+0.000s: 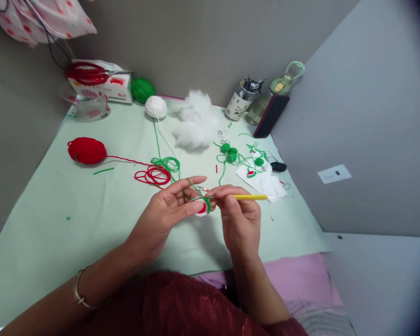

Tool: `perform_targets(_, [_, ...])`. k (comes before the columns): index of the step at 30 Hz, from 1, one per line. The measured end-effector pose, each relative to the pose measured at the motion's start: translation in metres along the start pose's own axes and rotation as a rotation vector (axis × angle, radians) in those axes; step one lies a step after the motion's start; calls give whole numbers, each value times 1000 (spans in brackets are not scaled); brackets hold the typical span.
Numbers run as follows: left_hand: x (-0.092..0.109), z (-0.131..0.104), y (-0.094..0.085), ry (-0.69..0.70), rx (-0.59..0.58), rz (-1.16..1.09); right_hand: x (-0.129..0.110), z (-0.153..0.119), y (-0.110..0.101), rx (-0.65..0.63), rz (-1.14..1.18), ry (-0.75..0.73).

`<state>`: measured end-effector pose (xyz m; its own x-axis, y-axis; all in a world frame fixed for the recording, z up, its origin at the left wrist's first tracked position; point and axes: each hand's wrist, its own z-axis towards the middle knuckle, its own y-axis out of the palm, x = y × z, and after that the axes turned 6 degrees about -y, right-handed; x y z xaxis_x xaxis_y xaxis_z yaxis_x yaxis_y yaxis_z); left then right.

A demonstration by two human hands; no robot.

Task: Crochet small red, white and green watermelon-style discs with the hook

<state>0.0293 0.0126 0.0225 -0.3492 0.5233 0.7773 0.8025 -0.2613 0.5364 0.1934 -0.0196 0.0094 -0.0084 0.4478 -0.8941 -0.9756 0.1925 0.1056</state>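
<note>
Yarn disc [203,210], red in the middle with a white ring and green along one edge, sits pinched between the thumb and fingers of the left hand [168,205], above the pale green tablecloth [56,252]. The right hand [241,217] grips a yellow-handled hook [251,197], its metal shaft reaching the disc's green edge. Beyond the hands lie a red yarn ball [88,150], a white yarn ball [156,107] and white stuffing [195,128].

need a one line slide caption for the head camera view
The left hand pinches a red, white and green crocheted piece while the right hand holds a yellow-handled hook at its edge.
</note>
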Motion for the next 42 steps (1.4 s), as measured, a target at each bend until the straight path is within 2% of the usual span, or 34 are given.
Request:
perform_targets(4, [3, -1, 1, -1, -2, 15, -4, 2, -1, -18, -30, -28])
perform_targets(7, [4, -3, 0, 23, 30, 53, -10, 0, -1, -32, -116, -116])
perform_targets(12, [-1, -4, 0, 86, 88, 90, -15, -9, 1, -106, -442, -438])
perform_targets(17, [-3, 0, 3, 137, 141, 83, -5, -23, 4, -129, -817, -719])
perform_targets(19, [-2, 0, 3, 140, 158, 68, -2, -25, 5, -118, -809, -719])
perform_targets(23, [0, -1, 2, 120, 120, 52, -9, -16, 6, -88, -604, -545])
perform_targets(26, [0, -2, 1, 112, 95, 58, -15, -8, 7, -56, -531, -505])
perform_targets(31, [1, -1, 2, 114, 113, 82, -11, -12, 7, -71, -583, -518])
perform_targets(35, [1, -3, 3, 134, 127, 71, 3, -23, 8, -94, -766, -639])
perform_targets(37, [1, -3, 3, 78, 89, 1, 6, -25, 8, -96, -847, -704])
perform_targets(39, [2, -2, 1, -57, -4, -104, 6, -24, 7, -89, -831, -735])
perform_targets(42, [4, 1, -2, -209, -82, -205, -2, -16, 5, -80, -629, -619])
